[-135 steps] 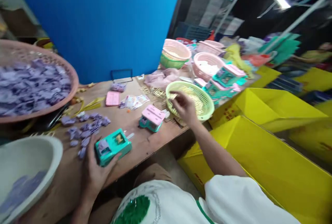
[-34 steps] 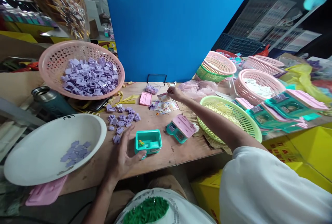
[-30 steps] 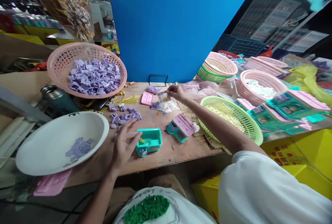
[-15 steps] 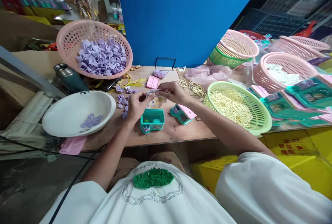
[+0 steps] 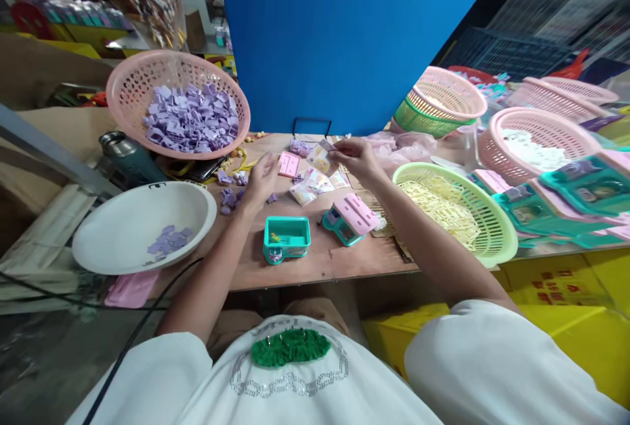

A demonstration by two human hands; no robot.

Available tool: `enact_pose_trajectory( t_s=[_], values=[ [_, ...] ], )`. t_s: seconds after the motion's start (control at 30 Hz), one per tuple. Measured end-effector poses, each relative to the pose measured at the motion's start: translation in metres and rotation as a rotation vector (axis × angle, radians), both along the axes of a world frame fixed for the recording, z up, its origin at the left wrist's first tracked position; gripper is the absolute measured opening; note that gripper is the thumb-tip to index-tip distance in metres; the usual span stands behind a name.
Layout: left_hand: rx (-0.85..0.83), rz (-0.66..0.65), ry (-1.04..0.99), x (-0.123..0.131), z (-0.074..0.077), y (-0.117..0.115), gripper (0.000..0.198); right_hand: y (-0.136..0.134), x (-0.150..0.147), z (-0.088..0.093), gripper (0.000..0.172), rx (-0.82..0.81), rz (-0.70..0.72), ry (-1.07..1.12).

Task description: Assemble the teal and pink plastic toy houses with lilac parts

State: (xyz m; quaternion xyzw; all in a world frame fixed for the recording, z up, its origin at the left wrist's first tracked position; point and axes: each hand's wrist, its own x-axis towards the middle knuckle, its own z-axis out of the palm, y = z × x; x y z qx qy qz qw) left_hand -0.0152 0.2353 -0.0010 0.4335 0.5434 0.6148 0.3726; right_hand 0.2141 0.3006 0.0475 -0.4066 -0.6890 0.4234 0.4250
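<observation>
Since the printed sticker sheet looks feather-light, flimsy and easily creased, I'd hold only its edge, where my right hand pinches it above the wooden tabletop; my left hand has its fingers narrow, gripping what, if anything, I cannot tell.

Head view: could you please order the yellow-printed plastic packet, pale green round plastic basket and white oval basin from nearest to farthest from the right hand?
1. Yellow-printed plastic packet: in the right hand.
2. Pale green basket: right side.
3. White oval basin: far left.
</observation>
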Motion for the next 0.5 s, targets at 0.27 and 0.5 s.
enact_pose_trajectory(
  t_s=[0.27,0.5],
  values=[
    [0.034,0.007,0.02,-0.02,-0.007,-0.107,0.053,-0.116,-0.039,-0.041,0.013,0.39,0.363,-0.325],
    [0.074,0.125,0.187,-0.014,-0.029,-0.149,0.042,-0.104,-0.019,-0.029,0.033,0.606,0.302,-0.495]
  ],
)
